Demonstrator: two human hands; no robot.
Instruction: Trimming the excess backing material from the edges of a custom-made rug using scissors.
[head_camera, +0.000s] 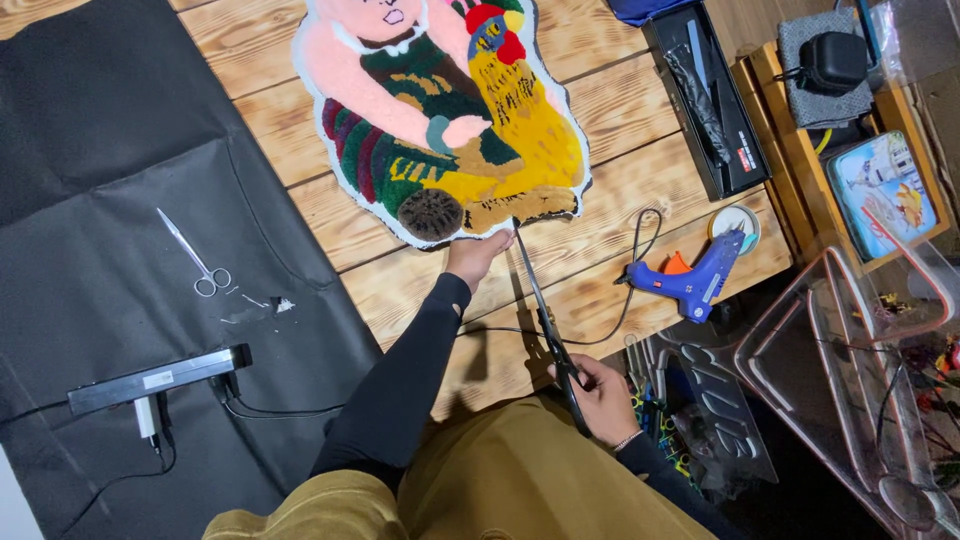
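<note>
Fingers of the right hand (603, 398) are curled through the dark handles of a pair of long scissors (545, 320), gripping them low in the frame just above the person's mustard-coloured trousers (520, 480). From that grip the scissors run up and slightly to the left, their long axis nearly upright in the picture, and the blade tips point away from the person, reaching the lower edge of the tufted rug (450, 120). Whether the blades are parted at the tip cannot be told.

Just left of the blade tips, the left hand (478, 255), in a black sleeve, pinches the rug's white bottom border, thumb and fingers closed on the edge. The rug lies flat on the wooden table (620, 170), a colourful shaped piece in pink, green, yellow and red.

Right of the scissors lies a blue glue gun (692, 280), its black cord looping back toward the blades. Beyond it a long black box (712, 100) lies open on the table. Well off to the left, on a black sheet (100, 300), rest small silver scissors (196, 258) and a long black bar (155, 378) with cables.
</note>
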